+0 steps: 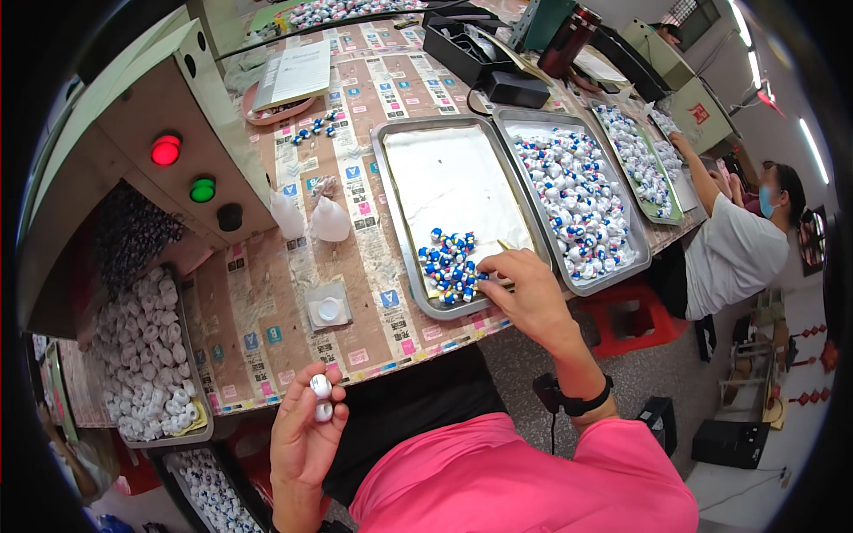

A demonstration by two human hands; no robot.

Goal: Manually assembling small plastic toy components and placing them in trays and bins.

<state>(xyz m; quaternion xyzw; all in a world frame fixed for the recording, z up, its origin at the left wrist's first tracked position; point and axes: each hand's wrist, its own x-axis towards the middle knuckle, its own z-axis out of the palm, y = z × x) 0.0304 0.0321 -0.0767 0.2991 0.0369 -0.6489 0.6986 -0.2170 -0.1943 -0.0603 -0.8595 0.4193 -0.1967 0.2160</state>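
My left hand (306, 426) is raised in front of the table edge, its fingers closed around a small white figurine (321, 386) made of two rounded parts. At the near end of a metal tray (388, 182) lined with white sheet, my right hand (529, 293) reaches into a pile of small blue-and-white pieces (449, 266). Thumb and fingertips close on a piece at the pile's right edge, partly hidden by the fingers. Left of this tray lies a small white dish (330, 310) on a square pad, with two white squeeze bottles (330, 220) behind it.
A second tray (582, 286) full of white-and-blue pieces stands to the right. At left, a metal machine (133, 115) with red and green lights stands beside a tray of white pieces (155, 355). A black box (458, 49) lies far back. Another person (737, 240) sits at right, near a red stool (631, 320).
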